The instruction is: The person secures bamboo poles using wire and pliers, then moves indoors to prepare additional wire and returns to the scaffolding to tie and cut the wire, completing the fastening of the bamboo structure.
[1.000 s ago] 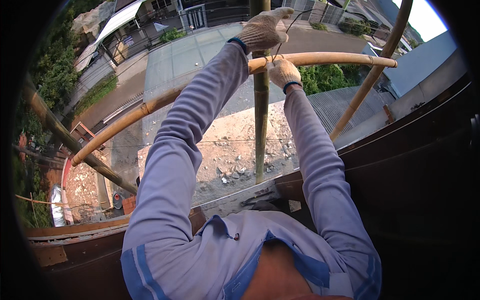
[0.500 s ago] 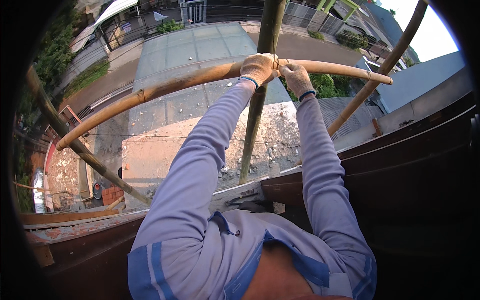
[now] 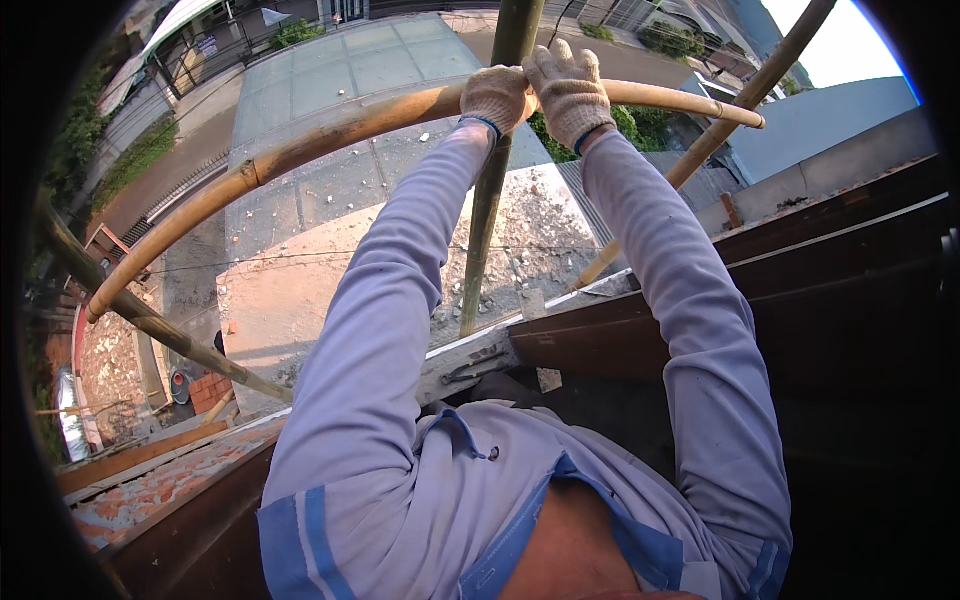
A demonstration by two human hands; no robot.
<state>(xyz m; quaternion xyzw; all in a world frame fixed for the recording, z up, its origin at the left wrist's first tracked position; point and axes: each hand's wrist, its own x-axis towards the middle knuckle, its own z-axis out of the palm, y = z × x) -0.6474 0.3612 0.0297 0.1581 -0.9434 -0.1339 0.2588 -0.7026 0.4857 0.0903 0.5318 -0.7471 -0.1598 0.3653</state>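
A long, tan bamboo pole (image 3: 330,138) runs crosswise in front of me and meets an upright green bamboo pole (image 3: 488,215). At the crossing my left hand (image 3: 496,98), in a knitted work glove, is closed round the crosswise pole. Close beside it my right hand (image 3: 572,98), gloved too, rests at the joint with its fingers stretched upward and a little apart. A thin dark strand (image 3: 557,28) rises by its fingertips; whether the hand touches it I cannot tell. Both gloves hide the joint itself.
Slanting bamboo poles stand at the left (image 3: 150,318) and right (image 3: 770,72). Far below lies a rubble-strewn roof (image 3: 330,300). A dark ledge wall (image 3: 600,340) edges my spot, with a dark-handled tool (image 3: 472,368) beside it. Red bricks (image 3: 208,392) are stacked lower left.
My right hand has risen, and its fingers have gone from bent in to stretched upward. The left hand stays on the pole. The whole view has shifted somewhat.
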